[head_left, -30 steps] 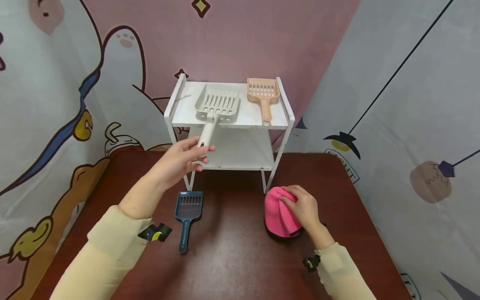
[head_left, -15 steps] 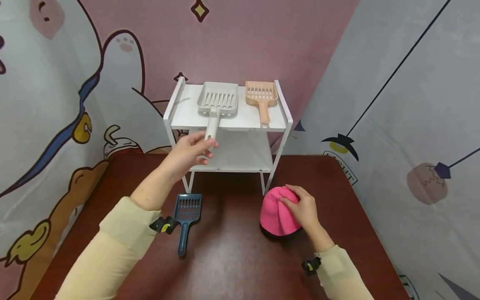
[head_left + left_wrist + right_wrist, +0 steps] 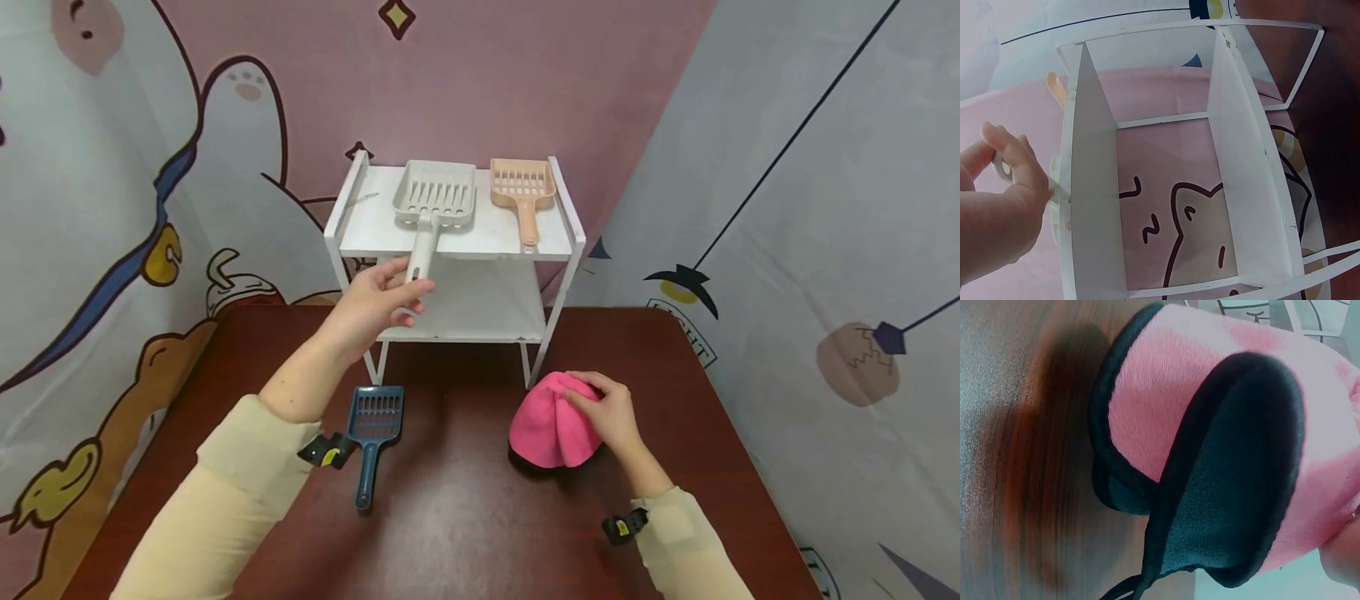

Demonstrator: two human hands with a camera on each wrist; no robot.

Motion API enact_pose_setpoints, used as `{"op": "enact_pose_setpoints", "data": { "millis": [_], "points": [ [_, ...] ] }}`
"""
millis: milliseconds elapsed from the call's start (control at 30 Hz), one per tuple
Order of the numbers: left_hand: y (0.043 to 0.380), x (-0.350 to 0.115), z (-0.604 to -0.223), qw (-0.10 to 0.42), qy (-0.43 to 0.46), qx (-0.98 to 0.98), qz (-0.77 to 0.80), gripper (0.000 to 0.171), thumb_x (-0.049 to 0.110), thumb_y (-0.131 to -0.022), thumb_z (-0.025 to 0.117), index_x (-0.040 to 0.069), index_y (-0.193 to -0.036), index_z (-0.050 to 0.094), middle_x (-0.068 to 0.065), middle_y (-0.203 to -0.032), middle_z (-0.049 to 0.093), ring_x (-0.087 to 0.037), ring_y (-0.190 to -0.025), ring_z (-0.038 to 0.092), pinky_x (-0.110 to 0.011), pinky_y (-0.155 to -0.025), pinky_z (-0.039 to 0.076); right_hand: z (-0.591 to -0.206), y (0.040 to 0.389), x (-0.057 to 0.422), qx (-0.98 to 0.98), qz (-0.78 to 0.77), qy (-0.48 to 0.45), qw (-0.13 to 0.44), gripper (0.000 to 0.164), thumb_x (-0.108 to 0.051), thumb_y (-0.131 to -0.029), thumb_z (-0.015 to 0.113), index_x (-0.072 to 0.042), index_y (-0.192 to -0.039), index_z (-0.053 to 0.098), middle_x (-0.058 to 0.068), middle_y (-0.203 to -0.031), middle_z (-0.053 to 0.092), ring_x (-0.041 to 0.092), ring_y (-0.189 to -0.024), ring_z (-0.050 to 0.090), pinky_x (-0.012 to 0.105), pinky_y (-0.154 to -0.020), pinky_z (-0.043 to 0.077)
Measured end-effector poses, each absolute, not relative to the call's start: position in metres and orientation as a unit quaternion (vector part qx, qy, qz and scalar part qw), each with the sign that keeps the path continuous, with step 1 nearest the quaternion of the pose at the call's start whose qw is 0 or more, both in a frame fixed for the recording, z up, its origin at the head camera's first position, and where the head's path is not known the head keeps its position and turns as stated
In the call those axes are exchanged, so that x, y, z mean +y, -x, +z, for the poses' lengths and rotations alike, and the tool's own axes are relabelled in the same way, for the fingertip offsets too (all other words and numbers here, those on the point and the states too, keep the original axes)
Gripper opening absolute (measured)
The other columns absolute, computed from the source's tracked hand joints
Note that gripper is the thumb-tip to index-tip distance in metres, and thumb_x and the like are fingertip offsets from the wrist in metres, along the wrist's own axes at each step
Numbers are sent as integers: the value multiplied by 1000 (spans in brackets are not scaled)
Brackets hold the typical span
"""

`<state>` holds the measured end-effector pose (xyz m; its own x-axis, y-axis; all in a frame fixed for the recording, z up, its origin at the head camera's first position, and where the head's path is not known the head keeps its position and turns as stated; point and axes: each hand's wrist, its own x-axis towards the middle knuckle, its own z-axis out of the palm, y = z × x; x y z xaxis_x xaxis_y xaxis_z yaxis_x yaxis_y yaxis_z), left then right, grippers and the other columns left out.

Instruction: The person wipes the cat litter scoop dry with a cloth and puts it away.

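Note:
My left hand (image 3: 378, 307) pinches the handle end of a white slotted litter scoop (image 3: 435, 193). The scoop's head overlaps the top of a small white shelf (image 3: 483, 237), and its handle slants down past the front edge. In the left wrist view the fingers (image 3: 1013, 156) curl at the handle's holed end. My right hand (image 3: 609, 410) grips the gathered top of a pink plush cloth piece (image 3: 551, 429) with black edging, close over the table. The right wrist view shows its dark lining (image 3: 1229, 481) and a thin black cord (image 3: 1125, 589).
A peach litter scoop (image 3: 523, 192) lies on the top shelf at the right. On the brown table (image 3: 465, 517), a dark blue litter scoop (image 3: 370, 437) lies below the left hand. Patterned cloth (image 3: 525, 75) hangs behind.
My left hand and the white scoop's handle have shifted slightly right, the scoop now straighter. The pink cloth piece has swung left under my right hand, which stays nearly in place.

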<state>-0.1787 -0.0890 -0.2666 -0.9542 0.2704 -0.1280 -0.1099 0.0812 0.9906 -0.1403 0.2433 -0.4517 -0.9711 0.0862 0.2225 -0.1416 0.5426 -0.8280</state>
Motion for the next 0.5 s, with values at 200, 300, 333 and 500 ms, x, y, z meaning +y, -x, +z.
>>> {"op": "enact_pose_setpoints", "data": {
  "millis": [200,300,333,500],
  "points": [
    [182,-85,-265,115,-37,722,681,62,21,-94,56,15,-147,23,-4,-107,62,-5,-68,56,-17,-64,50,-452,138,245,-874,477,-11,93,33,-17,-80,75,-8,-110,69,11,-108,69,1,-87,55,15,-72,48],
    [186,-82,-264,101,-40,731,674,60,23,-94,56,16,-146,26,-9,-113,62,-5,-68,56,-17,-64,50,-453,138,244,-874,477,-9,95,32,-17,-79,75,-9,-110,70,11,-107,69,0,-87,55,15,-72,47],
    [187,-82,-263,97,-40,735,670,60,23,-94,56,16,-146,27,-10,-115,61,-5,-68,56,-17,-64,50,-453,138,244,-873,477,-9,95,32,-17,-79,75,-9,-110,70,11,-107,69,0,-87,55,15,-72,47],
    [195,-76,-260,87,-29,745,661,59,25,-94,56,16,-146,30,-13,-116,62,-6,-67,56,-17,-63,50,-452,138,244,-871,482,-3,94,32,-17,-79,75,-9,-110,70,11,-108,68,1,-89,55,15,-73,47]
  ]
}}
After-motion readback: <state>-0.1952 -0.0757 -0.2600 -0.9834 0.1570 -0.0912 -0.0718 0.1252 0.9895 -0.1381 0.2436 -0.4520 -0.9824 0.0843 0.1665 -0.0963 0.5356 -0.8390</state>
